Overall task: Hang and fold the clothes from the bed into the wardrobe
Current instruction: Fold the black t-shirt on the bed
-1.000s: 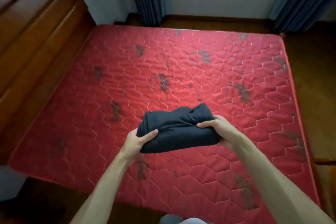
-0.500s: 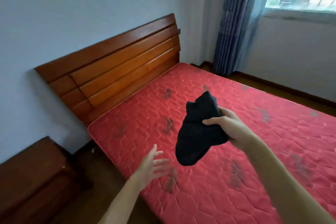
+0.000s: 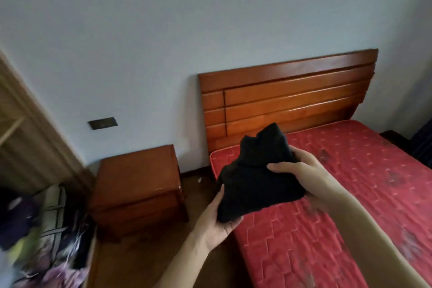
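Note:
A folded dark garment (image 3: 257,175) is held in the air over the near left corner of the bed (image 3: 350,194). My right hand (image 3: 301,170) grips its right side, thumb on top and fingers round the back. My left hand (image 3: 217,222) cups the lower left corner from below, fingers curled round the cloth. The red quilted mattress has no other clothes on it in this view. At the far left edge stands the light wooden wardrobe (image 3: 21,138), its inside only partly visible.
A wooden headboard (image 3: 287,100) stands against the pale wall. A brown bedside cabinet (image 3: 138,187) sits left of the bed on the dark floor. Blurred mixed clothes (image 3: 39,229) are piled at the lower left, below the wardrobe.
My view has swung left from the bed toward the wardrobe. My left hand, free half a second ago, has come back under the garment and now holds it with the right.

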Motion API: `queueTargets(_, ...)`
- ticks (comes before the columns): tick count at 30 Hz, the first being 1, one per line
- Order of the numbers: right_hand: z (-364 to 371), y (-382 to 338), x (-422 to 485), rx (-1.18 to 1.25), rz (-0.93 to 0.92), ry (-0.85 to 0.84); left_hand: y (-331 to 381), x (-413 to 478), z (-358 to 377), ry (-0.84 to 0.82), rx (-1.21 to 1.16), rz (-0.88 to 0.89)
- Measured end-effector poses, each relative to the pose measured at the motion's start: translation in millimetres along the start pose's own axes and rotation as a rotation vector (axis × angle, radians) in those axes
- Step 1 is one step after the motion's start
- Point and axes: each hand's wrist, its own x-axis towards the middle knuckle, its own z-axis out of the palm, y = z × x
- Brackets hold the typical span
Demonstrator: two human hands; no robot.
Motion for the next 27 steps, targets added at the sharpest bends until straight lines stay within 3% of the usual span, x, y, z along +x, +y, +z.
queueTargets(11,171.6,-17.1,141.5,-0.174,-0.025,-0.327,175.8,-18.1,-137.5,0.003,-0.058,0.351)
queueTargets(22,350.1,-39.8,324.2,-0.211,-0.026,-0.674,314.0,-11.5,-232.2,0.313,-0.115,0.5)
queueTargets(27,452.5,-74.1,375.5,-0.26,-0.071,-0.958,364.3,-33.9,-263.3,0.483,-0.199,0.646)
